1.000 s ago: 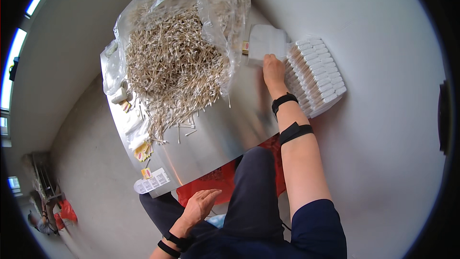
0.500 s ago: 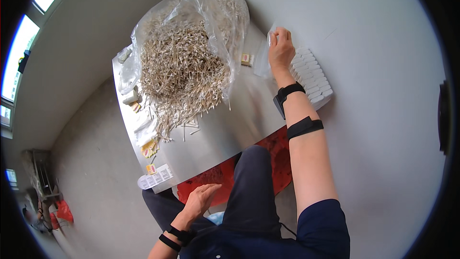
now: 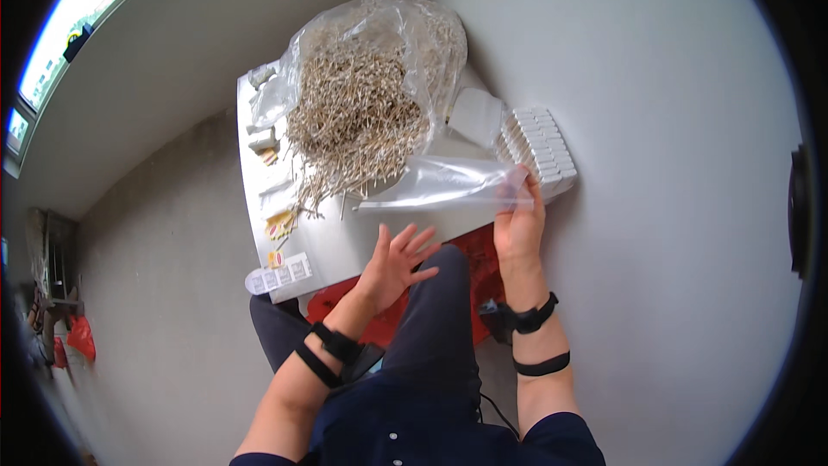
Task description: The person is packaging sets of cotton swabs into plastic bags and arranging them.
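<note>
My right hand [image 3: 521, 223] pinches the end of a clear plastic bag [image 3: 453, 183], which stretches flat to the left over the table's front part. Below that bag, my left hand [image 3: 398, 267] hangs with fingers spread and nothing in them. Beyond the bag, a large clear sack [image 3: 435, 43] lies open on the table. Loose cotton swabs [image 3: 354, 112] heap inside it and spill toward me. Just past my right hand stands a block of white bundles [image 3: 543, 148] in stacked rows. Next to it lies a pile of clear bags [image 3: 477, 116].
The metal table [image 3: 332, 240] stands against a pale wall [image 3: 655, 164] on the right. Along its left edge lie white packets [image 3: 261, 140], yellow labels [image 3: 280, 225] and a white label sheet [image 3: 297, 267]. Red plastic [image 3: 483, 255] shows under the front edge.
My right hand has come back toward me from the far right, drawing a clear bag with it. My left hand has risen toward the table and spread its fingers. The view has shifted somewhat.
</note>
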Demonstrator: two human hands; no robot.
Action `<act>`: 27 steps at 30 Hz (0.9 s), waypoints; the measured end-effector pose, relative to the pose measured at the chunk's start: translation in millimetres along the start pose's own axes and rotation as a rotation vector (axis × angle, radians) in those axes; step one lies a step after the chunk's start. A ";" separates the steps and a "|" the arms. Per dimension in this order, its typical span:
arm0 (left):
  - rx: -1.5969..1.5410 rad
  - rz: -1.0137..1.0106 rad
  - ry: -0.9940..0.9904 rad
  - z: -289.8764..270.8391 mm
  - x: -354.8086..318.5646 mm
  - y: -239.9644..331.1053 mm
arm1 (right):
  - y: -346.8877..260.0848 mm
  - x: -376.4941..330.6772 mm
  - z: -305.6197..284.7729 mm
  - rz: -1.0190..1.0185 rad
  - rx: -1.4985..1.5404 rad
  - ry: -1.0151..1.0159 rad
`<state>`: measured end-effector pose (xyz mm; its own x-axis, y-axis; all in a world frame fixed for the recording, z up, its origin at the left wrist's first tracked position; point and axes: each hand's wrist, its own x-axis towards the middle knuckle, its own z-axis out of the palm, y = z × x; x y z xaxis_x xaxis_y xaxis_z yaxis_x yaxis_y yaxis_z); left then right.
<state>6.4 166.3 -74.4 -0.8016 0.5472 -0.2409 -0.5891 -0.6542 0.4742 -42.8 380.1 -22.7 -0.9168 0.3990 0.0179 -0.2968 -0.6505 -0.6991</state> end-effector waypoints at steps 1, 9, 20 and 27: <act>-0.158 -0.022 -0.056 0.7 4.3 -1.1 | 2.8 -26.4 -7.5 0.077 0.034 -0.003; 0.127 0.263 0.289 -17.1 -35.9 9.7 | -26.3 -140.7 -55.9 -0.619 -1.330 -0.627; 0.452 0.152 0.220 -24.2 -102.9 40.1 | 28.2 -147.7 -9.6 0.950 0.131 -0.551; 0.582 0.428 0.326 -31.7 -127.9 62.2 | 24.1 -161.5 -8.0 0.799 -0.027 -0.410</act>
<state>69.0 39.1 -41.0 -0.9890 0.0704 -0.1304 -0.1468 -0.3457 0.9268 100.2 305.2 -48.1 -0.8721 -0.4314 -0.2308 0.4720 -0.6179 -0.6288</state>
